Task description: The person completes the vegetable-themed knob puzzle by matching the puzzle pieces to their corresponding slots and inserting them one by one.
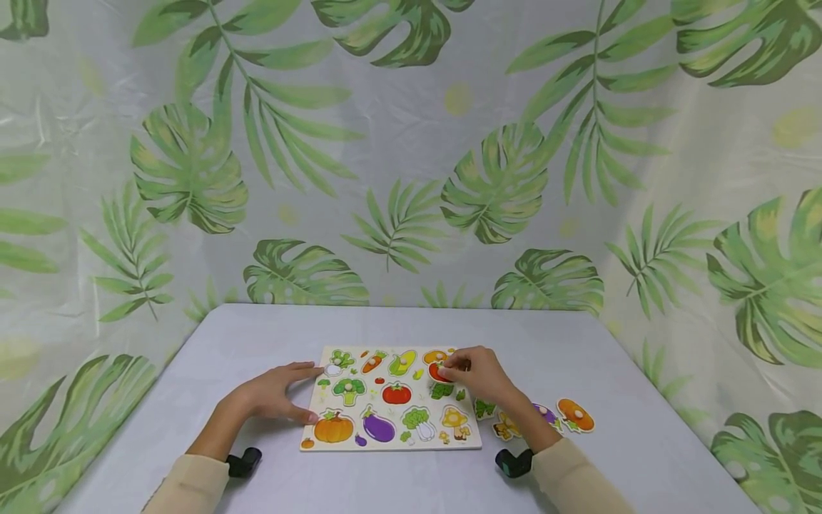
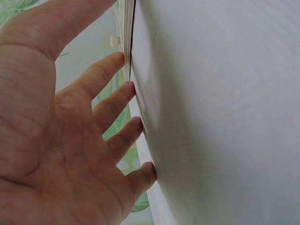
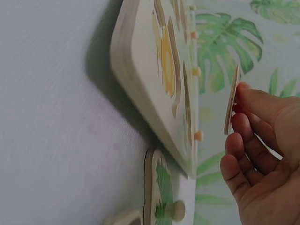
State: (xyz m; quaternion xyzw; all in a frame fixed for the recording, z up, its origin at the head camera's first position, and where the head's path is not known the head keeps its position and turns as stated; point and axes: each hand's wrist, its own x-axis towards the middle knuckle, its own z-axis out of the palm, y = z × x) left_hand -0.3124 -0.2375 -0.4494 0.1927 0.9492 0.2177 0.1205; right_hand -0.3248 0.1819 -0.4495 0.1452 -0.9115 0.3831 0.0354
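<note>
A wooden vegetable puzzle board (image 1: 359, 446) lies flat on the white table. Above its upper right part, my right hand (image 1: 480, 373) pinches a red tomato puzzle piece (image 1: 439, 371) between thumb and fingers. In the right wrist view, the tomato piece (image 3: 231, 101) appears edge-on, apart from the board (image 3: 140, 70). My left hand (image 1: 272, 394) is spread at the board's left edge, thumb near the pumpkin picture (image 1: 334, 428). Its straight fingers (image 2: 112, 70) reach to the board edge and tabletop. A tomato picture (image 1: 397, 393) shows mid-board.
Right of the board lie loose pieces: an orange pumpkin piece (image 1: 576, 415), a purple one (image 1: 546, 414), a mushroom piece (image 1: 506, 427) and a green one (image 1: 484, 408). My right forearm partly covers them. A leaf-patterned curtain (image 1: 411, 143) stands behind the table.
</note>
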